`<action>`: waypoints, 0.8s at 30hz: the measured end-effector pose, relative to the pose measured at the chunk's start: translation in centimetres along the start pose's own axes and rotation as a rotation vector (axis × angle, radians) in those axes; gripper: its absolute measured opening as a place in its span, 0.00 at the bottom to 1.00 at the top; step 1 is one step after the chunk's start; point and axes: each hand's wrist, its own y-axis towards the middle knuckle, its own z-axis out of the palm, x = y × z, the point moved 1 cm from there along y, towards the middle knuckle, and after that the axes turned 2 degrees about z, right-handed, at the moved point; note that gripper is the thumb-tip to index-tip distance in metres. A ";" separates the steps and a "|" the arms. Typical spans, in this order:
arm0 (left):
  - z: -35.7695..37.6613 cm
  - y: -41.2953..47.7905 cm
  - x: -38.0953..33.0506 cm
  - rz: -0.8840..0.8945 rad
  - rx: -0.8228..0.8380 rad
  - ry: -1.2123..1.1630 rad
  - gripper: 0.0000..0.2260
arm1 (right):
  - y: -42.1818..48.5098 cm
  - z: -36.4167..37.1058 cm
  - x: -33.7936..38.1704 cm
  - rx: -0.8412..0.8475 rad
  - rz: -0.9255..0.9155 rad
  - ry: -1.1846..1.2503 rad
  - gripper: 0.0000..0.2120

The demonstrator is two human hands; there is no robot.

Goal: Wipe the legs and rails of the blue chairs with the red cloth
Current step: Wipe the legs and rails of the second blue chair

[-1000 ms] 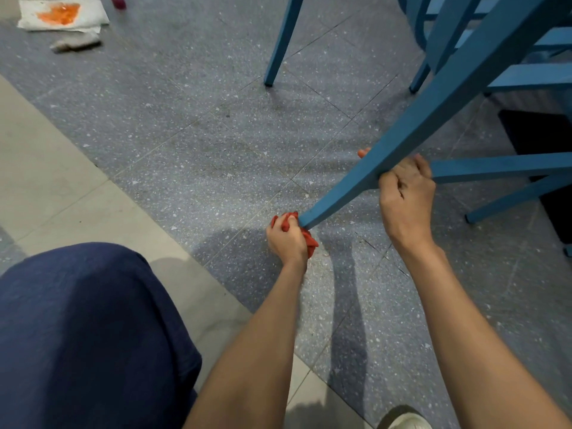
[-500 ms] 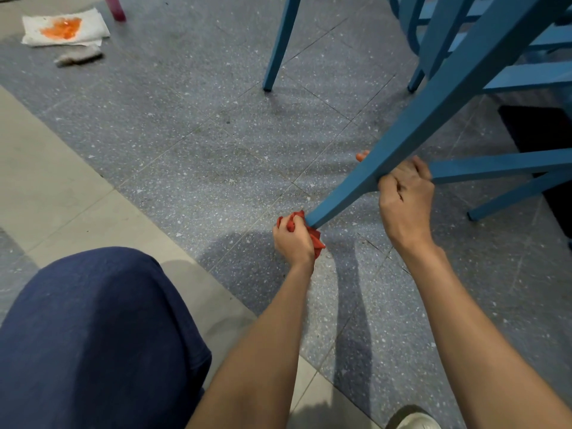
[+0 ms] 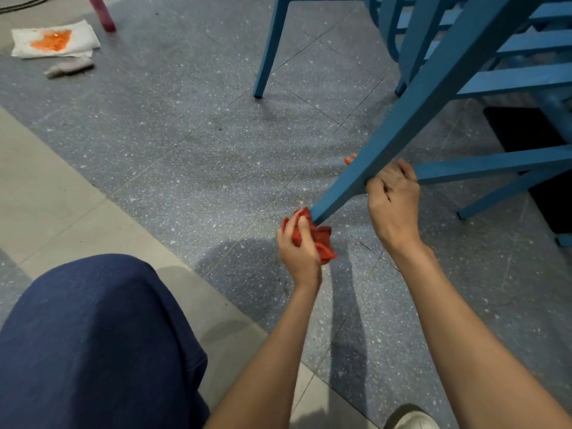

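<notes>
A blue chair is tipped, and its near leg (image 3: 411, 109) slants down from the upper right to a foot near the floor. My right hand (image 3: 391, 202) grips this leg low down, where a side rail (image 3: 495, 164) joins it. My left hand (image 3: 298, 246) holds the bunched red cloth (image 3: 322, 238) against the very tip of the leg. Part of the cloth hangs out to the right of my fingers.
Another blue chair leg (image 3: 269, 54) stands on the speckled grey floor behind, with more blue rails (image 3: 520, 77) at the upper right. A white paper with an orange stain (image 3: 54, 40) and a grey rag (image 3: 69, 67) lie at the far left. My knee (image 3: 93, 342) fills the lower left.
My left hand has shifted a little with the cloth at the leg's tip, and more of the cloth shows. My right hand keeps its grip on the leg.
</notes>
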 end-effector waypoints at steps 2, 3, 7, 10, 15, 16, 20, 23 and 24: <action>-1.4 2.2 1.4 -0.176 -0.016 0.138 0.06 | 0.0 0.1 0.0 0.005 0.007 0.008 0.20; -1.9 3.2 1.7 -0.246 -0.015 0.198 0.06 | 0.0 0.1 -0.1 0.003 0.012 0.012 0.20; -0.9 4.9 0.4 -0.271 -0.072 0.263 0.09 | 0.0 0.3 -0.3 0.000 0.019 0.008 0.20; 1.1 3.1 -2.6 -0.182 -0.105 0.157 0.07 | 0.0 0.4 -0.3 -0.002 0.005 0.005 0.23; 3.1 -1.1 -6.3 -0.029 -0.128 -0.058 0.06 | 0.0 0.4 -0.5 -0.030 -0.009 -0.009 0.20; 3.3 -1.8 -6.8 0.009 -0.133 -0.075 0.06 | 0.0 0.4 -0.6 -0.033 -0.009 -0.011 0.19; 2.3 -3.7 -6.3 0.110 -0.042 -0.112 0.06 | 0.0 0.0 -0.1 -0.030 -0.045 0.002 0.15; 0.9 -3.6 -4.7 0.046 0.014 -0.080 0.04 | -0.5 -1.2 0.3 0.011 0.042 0.091 0.13; 0.5 -3.6 -4.4 0.009 0.018 -0.085 0.04 | -1.1 -1.6 0.3 -0.018 0.102 0.169 0.13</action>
